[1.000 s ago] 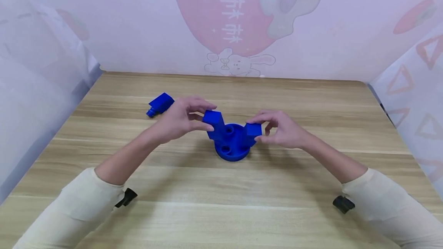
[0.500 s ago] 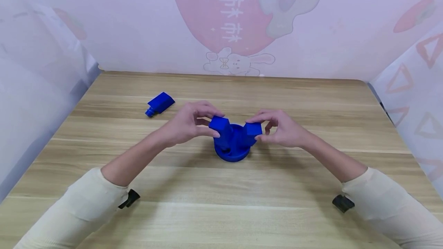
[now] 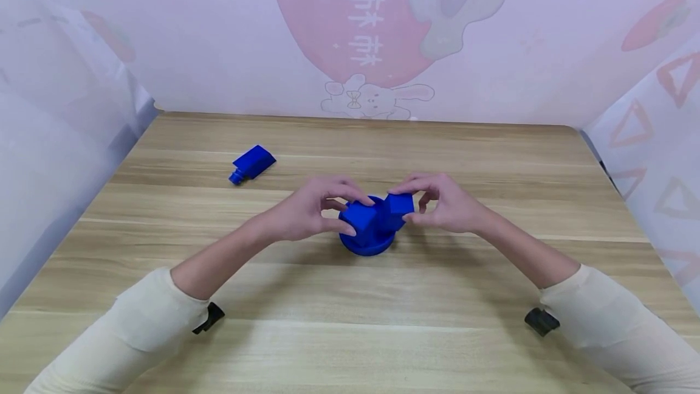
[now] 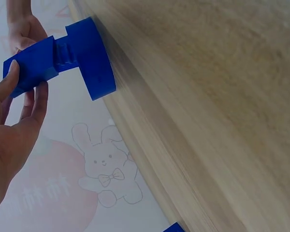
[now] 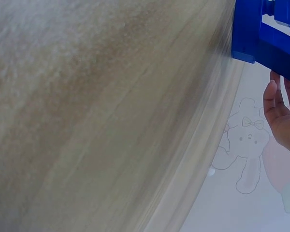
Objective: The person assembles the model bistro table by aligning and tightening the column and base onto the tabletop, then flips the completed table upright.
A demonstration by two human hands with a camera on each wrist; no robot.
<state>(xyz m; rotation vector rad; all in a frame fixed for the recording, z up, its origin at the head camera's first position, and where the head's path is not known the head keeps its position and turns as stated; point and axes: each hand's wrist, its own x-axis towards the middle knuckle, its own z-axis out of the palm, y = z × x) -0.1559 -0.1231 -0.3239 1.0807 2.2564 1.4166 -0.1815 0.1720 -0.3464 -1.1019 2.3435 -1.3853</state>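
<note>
My left hand (image 3: 322, 208) pinches a blue block (image 3: 358, 219) between thumb and fingers, tilted over the near left part of a round blue base (image 3: 367, 250). In the left wrist view, the block's ridged neck (image 4: 64, 53) points at the base; whether it sits in a hole is hidden by the rim. On the base's right side stands a second blue block (image 3: 400, 204), and my right hand (image 3: 445, 202) holds its top between thumb and fingers. The base's holes, seen earlier, are hidden in the head view now.
A third blue block (image 3: 254, 163) with a ridged neck lies on its side at the back left of the wooden table (image 3: 350, 333). Behind the table rises a printed wall (image 3: 492, 90). Black wrist mounts (image 3: 541, 321) sit below both sleeves.
My left hand has carried its block right and toward me, from the base's left edge to above its near left hole. My right hand has stayed on its block.
</note>
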